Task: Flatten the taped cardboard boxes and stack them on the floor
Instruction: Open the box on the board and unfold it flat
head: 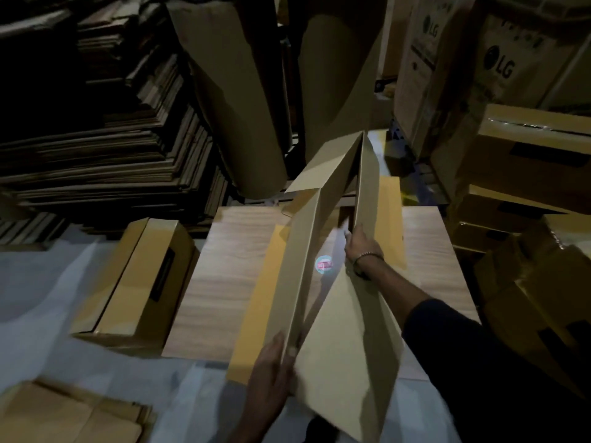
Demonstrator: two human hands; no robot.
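A long brown cardboard box (300,251), opened at both ends and half collapsed, stands tilted over a wooden table (224,270). My left hand (271,375) grips the near corner edge of the box, thumb on the inner flap. My right hand (361,244) reaches inside the box and holds the far right wall near its lower edge. A round sticker (323,265) shows on the panel between the walls. Flattened cardboard (64,414) lies on the floor at the lower left.
A closed yellow box (140,282) stands left of the table. Tall stacks of flattened cardboard (105,148) fill the back left. Rolled brown paper (233,91) leans behind the table. More boxes (524,161) crowd the right side. Pale floor (38,298) shows at left.
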